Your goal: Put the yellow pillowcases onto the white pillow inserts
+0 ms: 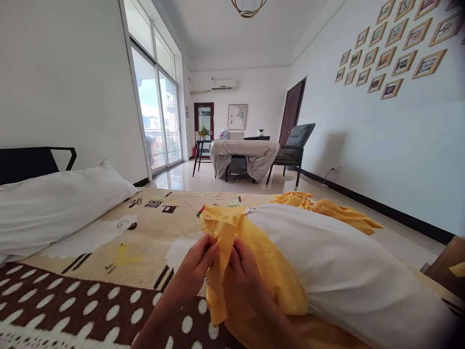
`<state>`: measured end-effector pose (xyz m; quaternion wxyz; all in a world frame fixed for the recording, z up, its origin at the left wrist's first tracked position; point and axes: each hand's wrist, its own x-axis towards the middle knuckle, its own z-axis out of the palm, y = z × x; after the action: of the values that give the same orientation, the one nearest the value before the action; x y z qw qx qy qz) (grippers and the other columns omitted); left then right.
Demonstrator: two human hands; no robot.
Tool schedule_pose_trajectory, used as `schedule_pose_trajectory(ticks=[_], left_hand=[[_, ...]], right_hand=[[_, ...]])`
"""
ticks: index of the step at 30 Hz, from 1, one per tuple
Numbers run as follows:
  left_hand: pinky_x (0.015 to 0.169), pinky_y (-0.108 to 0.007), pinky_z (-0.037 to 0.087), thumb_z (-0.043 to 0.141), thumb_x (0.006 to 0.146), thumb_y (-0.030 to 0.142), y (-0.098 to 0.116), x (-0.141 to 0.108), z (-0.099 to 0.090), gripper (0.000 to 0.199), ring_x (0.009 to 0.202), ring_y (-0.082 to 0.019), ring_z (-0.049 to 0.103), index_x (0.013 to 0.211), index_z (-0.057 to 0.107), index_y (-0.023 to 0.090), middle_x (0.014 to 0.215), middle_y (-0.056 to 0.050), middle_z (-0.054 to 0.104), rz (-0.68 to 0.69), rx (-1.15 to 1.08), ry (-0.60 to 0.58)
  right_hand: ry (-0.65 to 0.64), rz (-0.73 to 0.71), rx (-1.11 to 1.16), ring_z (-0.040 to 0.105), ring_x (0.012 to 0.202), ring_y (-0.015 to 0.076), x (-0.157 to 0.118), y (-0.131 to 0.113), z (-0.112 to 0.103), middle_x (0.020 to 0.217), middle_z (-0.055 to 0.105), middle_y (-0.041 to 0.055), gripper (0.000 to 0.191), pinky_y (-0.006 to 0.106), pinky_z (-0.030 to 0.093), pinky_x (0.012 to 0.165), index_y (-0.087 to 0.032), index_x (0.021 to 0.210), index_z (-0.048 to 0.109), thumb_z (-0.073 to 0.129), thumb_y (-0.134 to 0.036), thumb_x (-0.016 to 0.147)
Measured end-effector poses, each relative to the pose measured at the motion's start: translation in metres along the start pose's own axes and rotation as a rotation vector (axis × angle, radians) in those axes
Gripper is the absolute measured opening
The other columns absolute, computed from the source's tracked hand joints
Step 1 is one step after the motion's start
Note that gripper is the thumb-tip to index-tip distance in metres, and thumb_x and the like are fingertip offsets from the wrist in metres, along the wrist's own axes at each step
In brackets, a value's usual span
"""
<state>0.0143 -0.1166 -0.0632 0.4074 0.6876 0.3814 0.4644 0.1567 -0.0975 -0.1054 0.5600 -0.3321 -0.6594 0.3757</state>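
Observation:
A yellow fabric cover (269, 257) is drawn around the near-left end of a white pillow (337, 247) lying on the bed. My left hand (198, 264) pinches the cover's edge between thumb and fingers. Just to its right, my right hand (245, 264) is closed on the same fabric, its fingertips partly hidden by a fold. A strip of the cover stands up between both hands and hangs down below them. The pillow's far left corner lies beside the cover's upper edge.
Another white pillow (61, 208) lies at the left on the patterned blanket (145, 242). More yellow fabric (341, 215) is bunched behind the right pillow. Beyond the bed stand a covered table (247, 148) and a dark chair (296, 143). A wooden piece (448, 266) is at the right edge.

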Motion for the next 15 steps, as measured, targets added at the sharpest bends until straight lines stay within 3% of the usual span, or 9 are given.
schedule_pose_trajectory(ticks=[3,7,10,15], left_hand=[[0.059,-0.025,0.036,0.041,0.091,0.046,-0.002,0.001,0.004,0.03,0.065,-0.012,0.037,0.078,0.043,0.019,0.071,0.003,0.04,0.011,0.031,0.043],[0.065,-0.027,0.037,0.038,0.092,0.042,-0.002,0.001,0.011,0.026,0.07,-0.014,0.042,0.079,0.042,0.02,0.075,0.001,0.045,0.069,0.177,0.184],[0.067,-0.028,0.037,0.036,0.093,0.038,0.0,0.0,0.013,0.025,0.072,-0.015,0.043,0.078,0.041,0.02,0.076,0.0,0.047,0.104,0.273,0.203],[0.068,-0.028,0.038,0.036,0.094,0.035,0.004,-0.001,0.015,0.023,0.074,-0.016,0.046,0.077,0.041,0.02,0.077,-0.001,0.048,0.123,0.281,0.063]], right_hand=[[0.023,-0.09,-0.125,0.048,0.068,0.0164,0.001,-0.006,-0.004,0.074,0.056,0.0036,0.028,0.03,0.041,0.065,-0.02,0.084,0.054,0.037,-0.041,0.094],[-0.114,-0.134,-0.234,0.048,0.065,0.0151,0.002,-0.021,-0.014,0.073,0.058,0.0033,0.024,0.028,0.038,0.062,-0.02,0.078,0.056,0.043,-0.035,0.091],[-0.174,-0.036,-0.16,0.042,0.059,0.0117,0.003,-0.027,-0.019,0.065,0.051,-0.0002,0.025,0.025,0.033,0.055,-0.018,0.071,0.055,0.049,-0.037,0.086],[-0.145,0.212,0.132,0.034,0.053,0.0082,0.008,-0.027,-0.022,0.056,0.04,-0.0039,0.033,0.022,0.027,0.049,-0.017,0.059,0.048,0.055,-0.042,0.079]])
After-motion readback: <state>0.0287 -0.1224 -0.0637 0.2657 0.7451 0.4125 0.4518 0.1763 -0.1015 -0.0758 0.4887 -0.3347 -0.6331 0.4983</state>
